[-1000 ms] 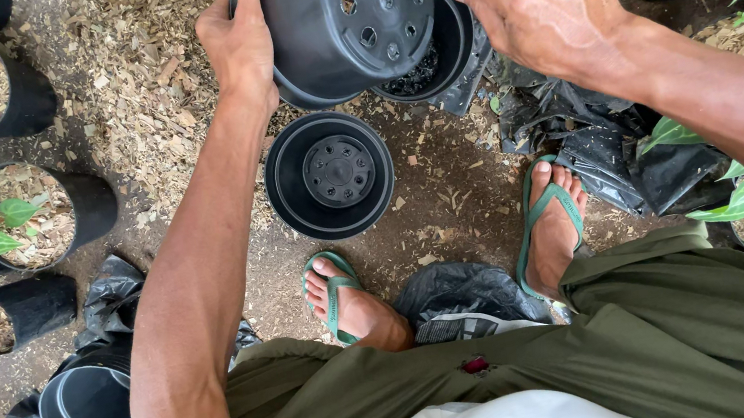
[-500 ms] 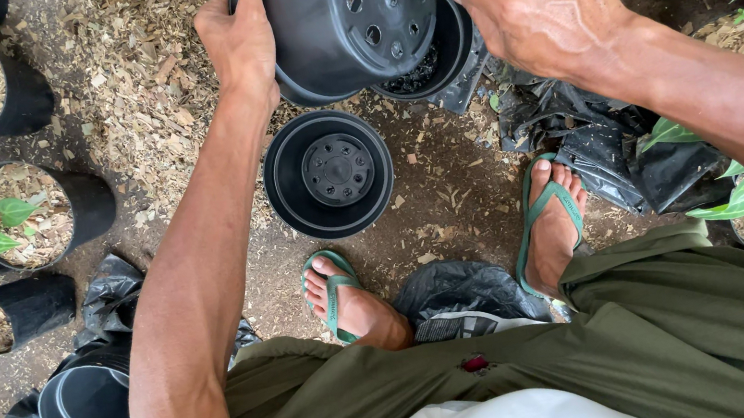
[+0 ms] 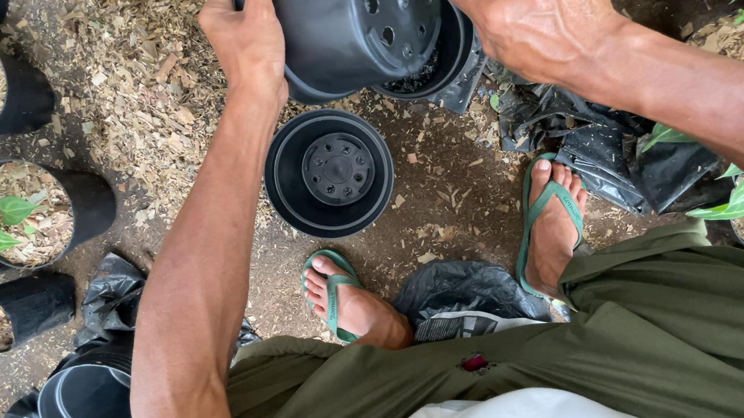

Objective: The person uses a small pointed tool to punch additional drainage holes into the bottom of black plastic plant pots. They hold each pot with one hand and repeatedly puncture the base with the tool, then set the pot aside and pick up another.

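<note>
Left hand [image 3: 246,37]: clamped on the upturned black pot [image 3: 354,13], palm against its side.
Right hand [image 3: 542,5]: fingers spread, gripping the nested pot [image 3: 439,64] beneath.
Risk: pots jammed together; a hard tug could crack a rim or drop one onto the empty pot [image 3: 328,171] below both hands.
Hidden: right fingertips behind the pots; top edge cut off.

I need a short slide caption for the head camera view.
Both hands, left hand and right hand, grip stacked black plastic pots above an empty pot.

Tilted black perforated pot [image 3: 355,17], held aloft
</note>
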